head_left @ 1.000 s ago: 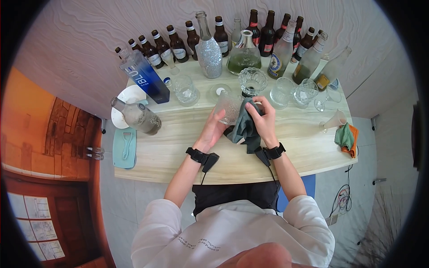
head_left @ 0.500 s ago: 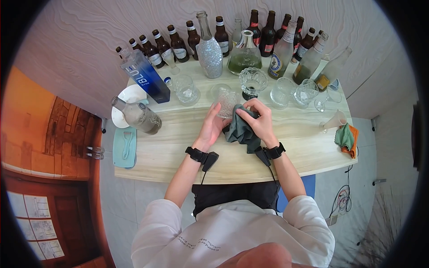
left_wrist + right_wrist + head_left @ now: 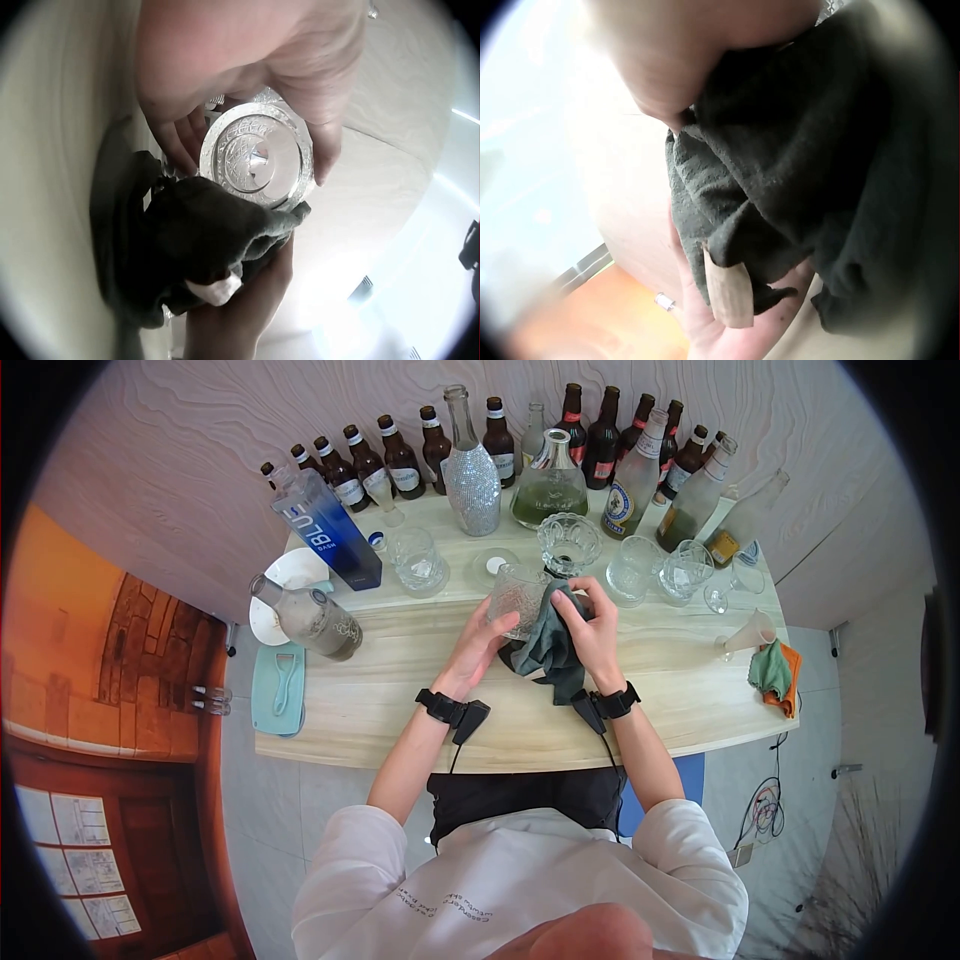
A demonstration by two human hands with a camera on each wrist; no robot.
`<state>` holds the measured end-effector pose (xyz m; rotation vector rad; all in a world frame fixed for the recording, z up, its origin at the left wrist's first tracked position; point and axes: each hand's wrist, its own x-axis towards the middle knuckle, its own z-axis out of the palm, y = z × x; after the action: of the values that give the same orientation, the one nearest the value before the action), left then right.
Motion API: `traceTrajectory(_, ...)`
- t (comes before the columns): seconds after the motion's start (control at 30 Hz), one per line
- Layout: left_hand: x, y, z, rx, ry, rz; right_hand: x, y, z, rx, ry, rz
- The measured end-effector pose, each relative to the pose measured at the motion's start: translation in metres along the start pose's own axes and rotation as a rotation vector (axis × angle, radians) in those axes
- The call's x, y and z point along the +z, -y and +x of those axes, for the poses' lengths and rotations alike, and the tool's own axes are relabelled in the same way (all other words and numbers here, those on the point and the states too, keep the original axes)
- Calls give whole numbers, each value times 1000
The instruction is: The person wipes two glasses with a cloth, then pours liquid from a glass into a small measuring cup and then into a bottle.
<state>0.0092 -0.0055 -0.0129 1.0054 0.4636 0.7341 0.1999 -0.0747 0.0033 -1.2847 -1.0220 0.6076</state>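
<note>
My left hand grips a clear, patterned glass tumbler, thumb on its near side, above the middle of the table. Its round base with an engraved-looking pattern faces the left wrist view, where fingers and thumb wrap both sides. In my right hand is a dark grey-green cloth, pinched between thumb and fingers against the tumbler's right side. The cloth hangs in folds toward the tabletop, and a pale label sticks out of it in the right wrist view. The fingertips inside the cloth are hidden.
Beyond my hands stand a footed glass bowl, glass tumblers and a row of bottles. At left are a tilted clear bottle and a peeler on a light-blue board. Folded cloths lie at the right edge.
The tumbler tipped away and the cloth slid left and down, then both came back: the tumbler now leans toward the right hand, with the cloth up at its right side again.
</note>
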Motion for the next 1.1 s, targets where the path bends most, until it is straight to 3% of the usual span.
traceTrajectory(0.2,-3,4,5,39,-52,-152,0,11,1,-122,193,-98)
traceTrajectory(0.33,-12,12,8,-35,-73,-299,5,16,-1,-356,311,-173)
traceTrajectory(0.43,-8,13,5,48,-67,-96,6,20,-3,-302,241,-199)
traceTrajectory(0.57,-1,5,0,-2,-32,-85,5,5,-1,-86,10,-85)
traceTrajectory(0.67,2,5,-1,-27,-23,-96,1,7,3,-44,-65,38)
traceTrajectory(0.83,-5,11,3,-2,23,-251,1,13,1,-105,99,-86)
traceTrajectory(0.93,-11,12,7,-18,-49,-337,2,18,-1,-213,229,-175)
traceTrajectory(1.0,-13,17,5,25,-67,-214,5,16,0,-324,248,-173)
traceTrajectory(1.1,-7,11,2,39,-51,-104,5,17,0,-329,229,-191)
